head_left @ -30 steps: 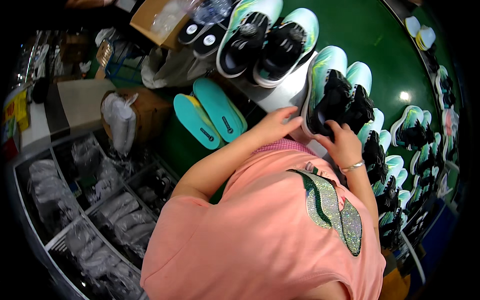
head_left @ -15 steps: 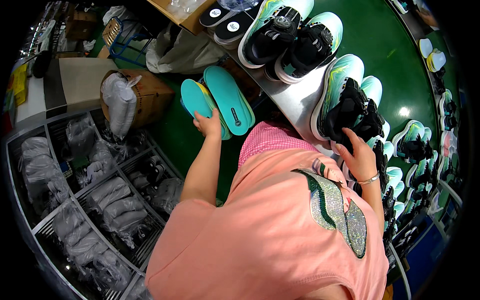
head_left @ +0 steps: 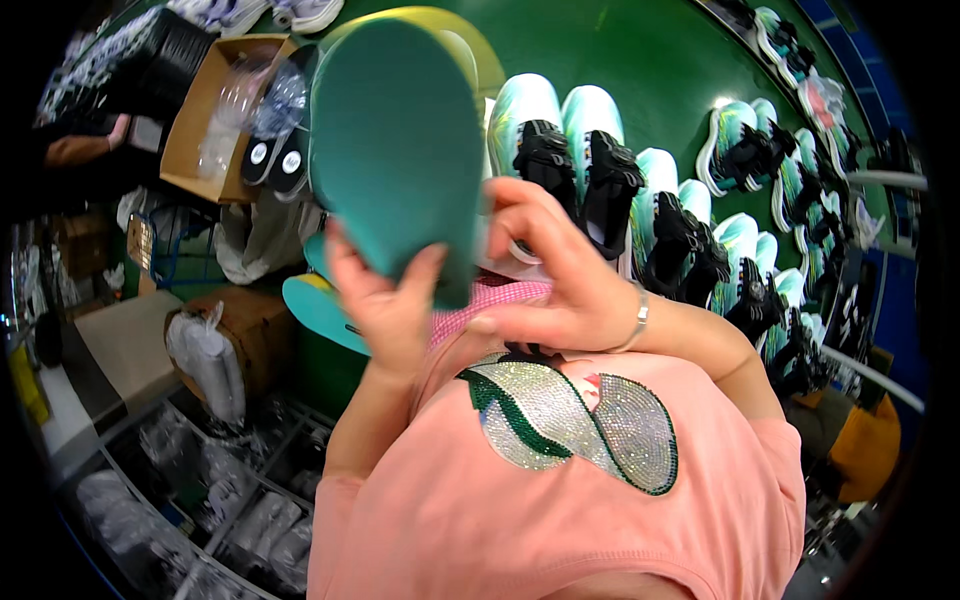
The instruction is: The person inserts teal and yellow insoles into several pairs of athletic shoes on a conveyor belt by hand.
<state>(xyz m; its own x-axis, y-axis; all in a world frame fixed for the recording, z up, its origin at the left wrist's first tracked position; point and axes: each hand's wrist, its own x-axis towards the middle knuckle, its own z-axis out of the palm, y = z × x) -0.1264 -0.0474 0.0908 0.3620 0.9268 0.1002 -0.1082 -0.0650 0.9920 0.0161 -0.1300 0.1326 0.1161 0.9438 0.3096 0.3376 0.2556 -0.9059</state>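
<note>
Raised close to the camera, a stack of teal insoles [head_left: 395,150] stands almost upright, with a yellow rim showing behind the front one. My left hand [head_left: 385,305] is closed on its lower end, thumb in front. My right hand [head_left: 560,265] is at the stack's right edge; its fingers are bent and the thumb is stretched well apart from them. Whether those fingertips touch the insole is hard to tell. Below and left of my left hand lies another teal insole [head_left: 322,312] with a yellow edge. Just beyond my right hand, mint-and-black sneakers [head_left: 545,150] stand in pairs.
More sneakers [head_left: 735,145] stand on the green surface [head_left: 650,60] at right. A cardboard box [head_left: 195,130] with clear plastic is at upper left, beside black-and-white footwear [head_left: 290,165]. Wrapped bundles fill a divided rack [head_left: 215,530] at lower left. Another person's hand [head_left: 80,150] shows at far left.
My left hand has lifted insoles up toward the camera. My right hand has left the sneaker and come in beside them. The whole view has shifted.
</note>
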